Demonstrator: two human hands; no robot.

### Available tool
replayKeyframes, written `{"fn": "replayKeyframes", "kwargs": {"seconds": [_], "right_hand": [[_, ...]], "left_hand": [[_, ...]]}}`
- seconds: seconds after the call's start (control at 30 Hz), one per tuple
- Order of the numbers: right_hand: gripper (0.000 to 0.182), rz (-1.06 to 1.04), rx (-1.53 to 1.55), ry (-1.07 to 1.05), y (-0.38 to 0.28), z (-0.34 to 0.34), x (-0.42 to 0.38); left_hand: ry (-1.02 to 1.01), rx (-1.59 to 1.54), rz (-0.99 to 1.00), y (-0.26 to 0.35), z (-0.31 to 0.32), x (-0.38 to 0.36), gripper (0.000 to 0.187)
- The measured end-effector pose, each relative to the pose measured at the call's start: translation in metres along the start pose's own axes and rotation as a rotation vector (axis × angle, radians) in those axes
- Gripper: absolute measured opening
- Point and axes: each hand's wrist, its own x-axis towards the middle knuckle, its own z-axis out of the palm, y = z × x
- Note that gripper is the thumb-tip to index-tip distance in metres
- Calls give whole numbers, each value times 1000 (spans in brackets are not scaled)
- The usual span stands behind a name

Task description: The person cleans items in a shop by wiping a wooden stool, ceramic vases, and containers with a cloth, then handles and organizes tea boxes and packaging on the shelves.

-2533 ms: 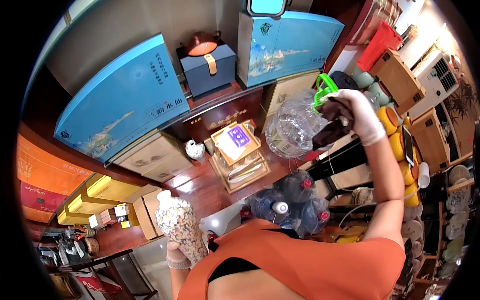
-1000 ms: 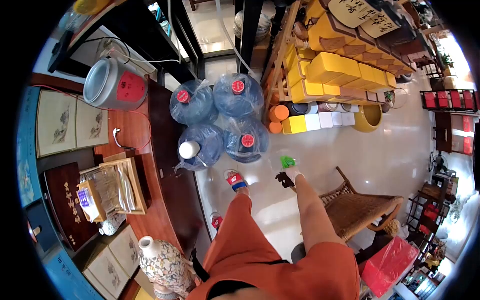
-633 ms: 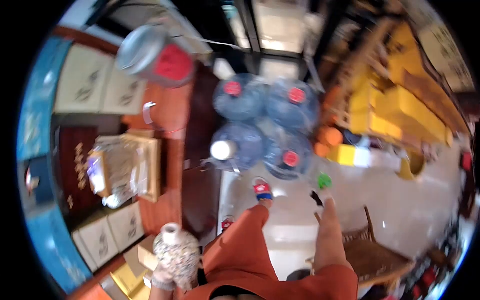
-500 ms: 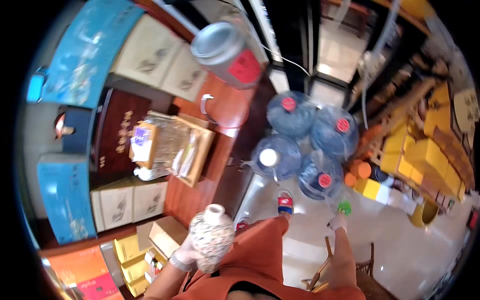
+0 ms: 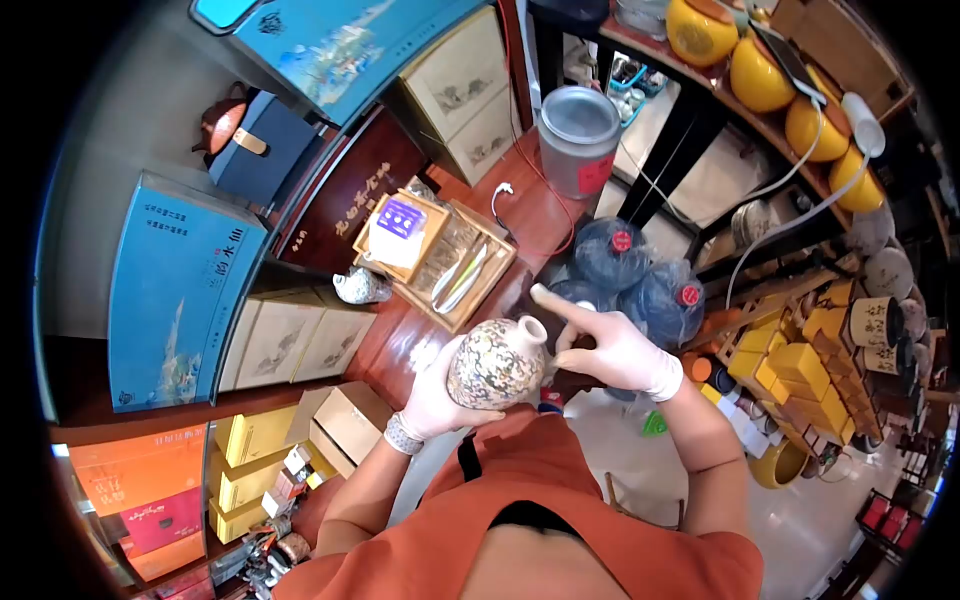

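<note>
My left hand (image 5: 432, 392), in a white glove, is wrapped round the body of a round speckled vase (image 5: 495, 366) in front of my chest. The vase tilts, its narrow white neck pointing up and to the right. Close to the neck is my gloved right hand (image 5: 622, 350), index finger stretched out and thumb apart, with nothing seen between them. Its other fingers are partly hidden. Beyond the left hand, a second patterned vase (image 5: 361, 287) is on the desk beside a wooden tray (image 5: 462, 322) of small items.
Large water bottles (image 5: 662, 300) stand on the floor ahead, below a grey bin (image 5: 580, 140). Blue gift boxes (image 5: 180, 300) fill the left side. An open cardboard box (image 5: 345, 430) sits at lower left. Yellow jars (image 5: 760, 75) line a shelf at upper right.
My right hand has come up from low at the right to beside the vase neck. The vase has moved right and tilted in my left hand. My view has shifted.
</note>
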Motion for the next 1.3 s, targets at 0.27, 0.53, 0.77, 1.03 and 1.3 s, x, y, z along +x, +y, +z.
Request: {"fn": "replayKeyframes", "kwargs": {"seconds": [0.27,0.53,0.77,1.03,1.3], "right_hand": [[31,-164,-451,259,-41,16,81],[23,-226,-530,699,-1,-43,164],[28,-227,-728,634,102,-19,290],[28,-443,-838,644,132,3,356],[40,-226,-869,455,134,15,401]], "left_hand": [[1,201,101,-1,-53,49,101],[575,-68,-124,-26,-69,68,73],[719,-35,-342,-97,-54,14,57],[722,-6,-411,-91,-52,5,57],[745,101,-358,-104,-62,3,56]]}}
